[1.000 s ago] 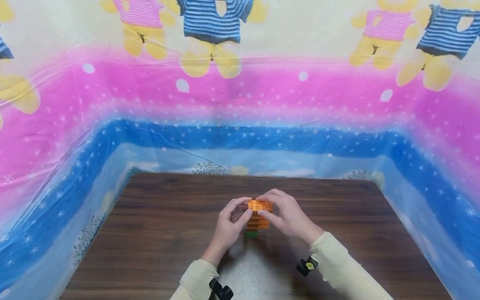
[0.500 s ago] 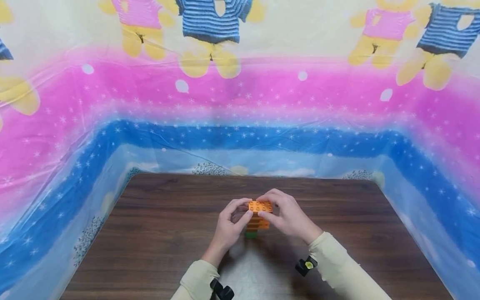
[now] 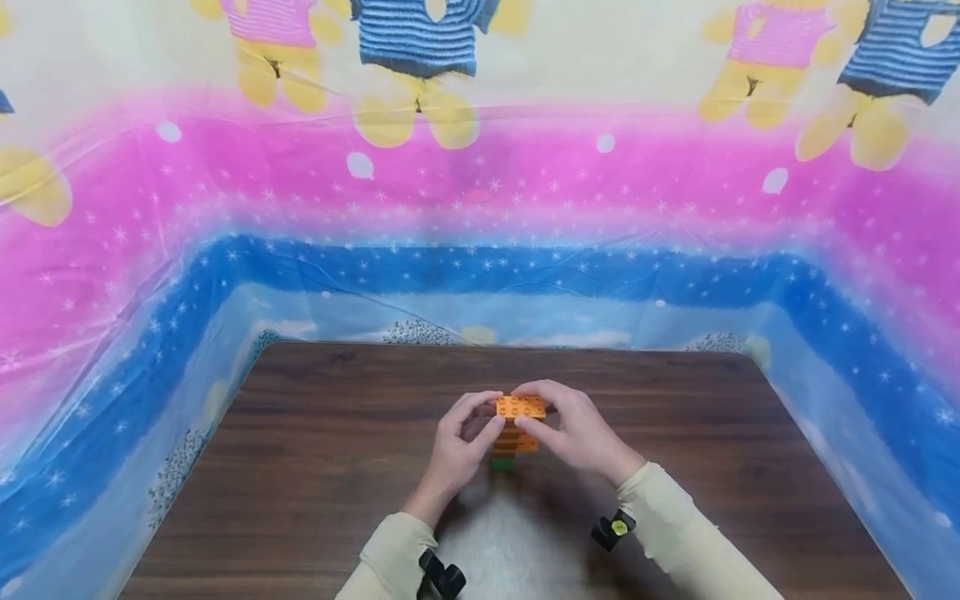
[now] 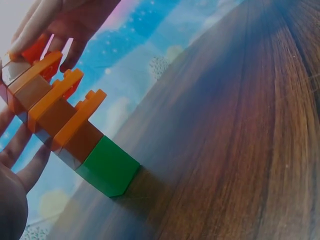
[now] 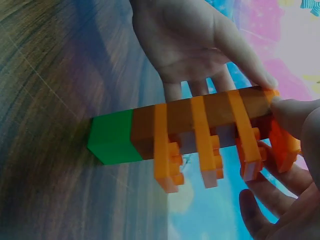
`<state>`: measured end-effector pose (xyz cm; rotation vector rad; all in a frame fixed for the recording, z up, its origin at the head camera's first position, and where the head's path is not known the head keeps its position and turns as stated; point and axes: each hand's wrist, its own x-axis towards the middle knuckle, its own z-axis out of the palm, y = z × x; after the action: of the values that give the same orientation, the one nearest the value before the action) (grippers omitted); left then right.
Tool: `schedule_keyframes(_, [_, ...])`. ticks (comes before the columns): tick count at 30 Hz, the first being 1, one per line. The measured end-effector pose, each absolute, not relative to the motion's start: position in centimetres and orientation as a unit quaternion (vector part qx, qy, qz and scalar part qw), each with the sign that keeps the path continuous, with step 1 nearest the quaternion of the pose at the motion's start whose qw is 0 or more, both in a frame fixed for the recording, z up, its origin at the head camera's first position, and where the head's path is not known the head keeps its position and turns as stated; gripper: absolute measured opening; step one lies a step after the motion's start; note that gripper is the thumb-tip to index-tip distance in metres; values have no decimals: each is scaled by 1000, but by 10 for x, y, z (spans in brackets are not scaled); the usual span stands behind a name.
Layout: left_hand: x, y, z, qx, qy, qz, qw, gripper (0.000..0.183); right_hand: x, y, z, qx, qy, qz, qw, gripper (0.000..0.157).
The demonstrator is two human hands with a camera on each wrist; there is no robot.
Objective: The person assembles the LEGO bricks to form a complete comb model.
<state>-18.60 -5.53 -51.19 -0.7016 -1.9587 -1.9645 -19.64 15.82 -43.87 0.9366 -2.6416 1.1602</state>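
Note:
A tower of toy building blocks stands upright on the table, with a green block [image 5: 111,137] at its foot. Above it, brown blocks [image 5: 180,114] alternate with thin orange plates [image 4: 85,112] that jut out toward the right hand's side. Topmost in the head view is an orange studded plate [image 3: 521,406]. The left hand [image 3: 457,437] holds the tower near its top from the left, thumb in front and fingers behind. From the right, the right hand [image 3: 581,429] pinches the top orange plate between its thumb and fingers.
The dark wood-grain table [image 3: 337,483] has a pale glare patch in front of the tower. A printed cloth [image 3: 480,275] with bears and snowflakes surrounds its back and sides. Black wrist cameras sit at both cream sleeves [image 3: 682,517].
Both hands keep their hold at the top of the tower. The head view has tilted slightly, so table and hands appear a little higher in it.

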Motion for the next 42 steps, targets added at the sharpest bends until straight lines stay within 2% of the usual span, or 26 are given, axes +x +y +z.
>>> schedule_keyframes(6, [-186,-59,-515,-232,-690,-673,130,42,-196,158,-443,298,-871,389,41,42])
schedule_keyframes(14, [-188,-62,-525,-241,-691,-670,123,47,-195,162,-454,278,-866,415,10,69])
schedule_keyframes(19, [-187,-64,-534,-241,-694,-669,112,47,-195,162,-466,264,-872,411,9,74])
schedule_keyframes(24, [-186,-67,-541,-247,-701,-661,105,48,-194,162,-476,244,-876,415,3,72])
schedule_keyframes(32, [-184,-69,-554,-244,-716,-648,91,50,-193,163,-492,236,-883,406,-2,54])
schedule_keyframes(42, [-187,-68,-556,-247,-719,-643,96,55,-194,166,-494,227,-875,427,-16,50])
